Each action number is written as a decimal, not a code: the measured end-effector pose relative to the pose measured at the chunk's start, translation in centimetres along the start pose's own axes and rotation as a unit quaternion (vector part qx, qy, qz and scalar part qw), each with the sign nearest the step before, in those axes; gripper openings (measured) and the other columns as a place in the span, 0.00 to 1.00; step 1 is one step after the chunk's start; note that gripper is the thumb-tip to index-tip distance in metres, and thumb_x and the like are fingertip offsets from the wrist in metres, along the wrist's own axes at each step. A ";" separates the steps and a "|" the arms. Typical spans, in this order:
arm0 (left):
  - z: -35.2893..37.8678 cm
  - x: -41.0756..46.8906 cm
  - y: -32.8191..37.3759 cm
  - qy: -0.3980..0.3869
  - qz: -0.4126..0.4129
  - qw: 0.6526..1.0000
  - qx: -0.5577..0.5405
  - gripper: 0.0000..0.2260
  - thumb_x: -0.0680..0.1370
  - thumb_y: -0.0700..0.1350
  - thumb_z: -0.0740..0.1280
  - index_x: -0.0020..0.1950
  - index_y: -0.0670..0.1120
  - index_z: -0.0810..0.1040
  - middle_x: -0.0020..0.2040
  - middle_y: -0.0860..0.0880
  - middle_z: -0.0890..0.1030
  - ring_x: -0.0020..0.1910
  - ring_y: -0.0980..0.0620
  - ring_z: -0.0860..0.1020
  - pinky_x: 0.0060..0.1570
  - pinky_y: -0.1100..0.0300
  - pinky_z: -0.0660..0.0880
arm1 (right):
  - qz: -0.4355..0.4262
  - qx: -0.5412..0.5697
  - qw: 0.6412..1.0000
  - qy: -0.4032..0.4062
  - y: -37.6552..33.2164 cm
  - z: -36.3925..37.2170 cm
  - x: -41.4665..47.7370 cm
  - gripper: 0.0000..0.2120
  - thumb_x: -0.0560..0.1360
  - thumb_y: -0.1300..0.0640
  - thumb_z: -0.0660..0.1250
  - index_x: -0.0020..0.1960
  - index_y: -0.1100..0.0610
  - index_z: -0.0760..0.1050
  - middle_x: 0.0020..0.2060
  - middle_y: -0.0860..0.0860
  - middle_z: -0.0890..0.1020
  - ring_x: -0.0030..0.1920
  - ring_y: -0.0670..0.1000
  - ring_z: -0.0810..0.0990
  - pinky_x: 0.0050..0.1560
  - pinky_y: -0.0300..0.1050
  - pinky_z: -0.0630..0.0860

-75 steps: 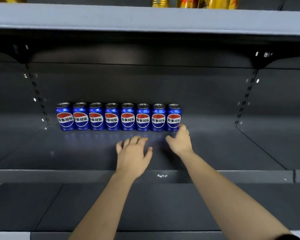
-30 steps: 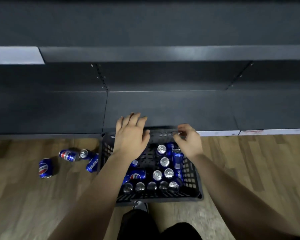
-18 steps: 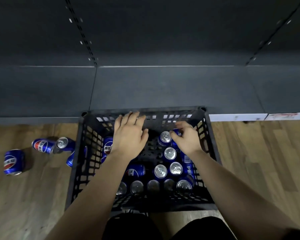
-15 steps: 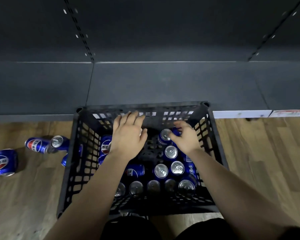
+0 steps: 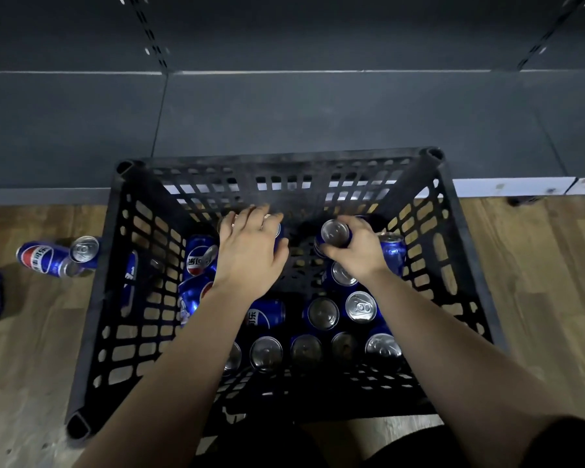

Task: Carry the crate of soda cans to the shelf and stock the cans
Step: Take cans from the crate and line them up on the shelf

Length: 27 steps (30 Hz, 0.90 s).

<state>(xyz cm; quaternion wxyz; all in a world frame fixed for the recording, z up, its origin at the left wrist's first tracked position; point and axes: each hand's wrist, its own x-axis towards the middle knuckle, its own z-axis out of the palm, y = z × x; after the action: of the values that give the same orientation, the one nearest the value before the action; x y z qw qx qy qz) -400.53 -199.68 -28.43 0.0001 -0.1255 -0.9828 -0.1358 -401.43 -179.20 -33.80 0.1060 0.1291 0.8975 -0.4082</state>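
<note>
Soda cans (image 5: pixel 362 307): mostly standing upright in the black crate (image 5: pixel 466 251), dead centre of frame, parked on the wooden floor (image 5: pixel 537 282) right up against the dark shelf base (image 5: pixel 318 123) across the top. Few lying on their sides along the left of the crate too, plus some loose cans (image 5: pixel 48 260) out on the floor at far left (rollers, clearly). Right hand (image 5: pixel 358 255) wrapped round one upright can (image 5: pixel 334 233) just below its silver top, fingers and thumb closed on the sidewall. Left hand (image 5: pixel 250 255) draped over another can (image 5: pixel 277 231) at upper left of the crate; can't tell whether clamped on or just resting. Handling guess: light enough for one per hand, stiff while full but thin-walled, so firm without crushing. Smooth painted metal, probably slippery, so better taken round the body than pinched by the rim. Worth standing upright before letting go, given the round sides.
</note>
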 end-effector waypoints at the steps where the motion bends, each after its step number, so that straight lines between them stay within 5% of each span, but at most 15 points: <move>1: 0.3 -0.1 0.0 -0.004 0.003 1.000 0.002 0.18 0.78 0.49 0.63 0.67 0.46 0.74 0.69 0.44 0.72 0.69 0.44 0.67 0.71 0.43 0.56 | 0.001 0.000 1.000 0.003 0.3 0.2 0.0 0.32 0.68 0.57 0.78 0.69 0.57 0.71 0.65 0.55 0.73 0.65 0.54 0.72 0.62 0.39 0.67; 13: 2.7 -1.1 -0.3 -0.018 0.001 1.000 -0.012 0.18 0.78 0.49 0.64 0.66 0.46 0.74 0.66 0.46 0.74 0.67 0.45 0.69 0.71 0.44 0.57 | 0.049 -0.030 0.998 0.011 1.1 2.3 1.3 0.46 0.65 0.51 0.81 0.76 0.58 0.61 0.72 0.55 0.68 0.73 0.55 0.64 0.72 0.48 0.62; 27: 3.4 -2.0 -0.8 -0.037 -0.007 0.999 -0.013 0.20 0.79 0.51 0.61 0.70 0.47 0.71 0.70 0.46 0.71 0.70 0.45 0.66 0.73 0.44 0.53 | 0.082 0.014 0.995 0.063 1.4 3.5 1.5 0.38 0.65 0.51 0.81 0.70 0.55 0.66 0.63 0.54 0.77 0.64 0.55 0.75 0.59 0.45 0.71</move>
<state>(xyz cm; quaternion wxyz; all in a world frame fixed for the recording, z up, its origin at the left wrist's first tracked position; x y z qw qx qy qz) -398.69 -200.00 -31.93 -0.0392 -0.1233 -0.9810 -0.1443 -402.07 -180.76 -37.46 0.0809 0.2294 0.8830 -0.4013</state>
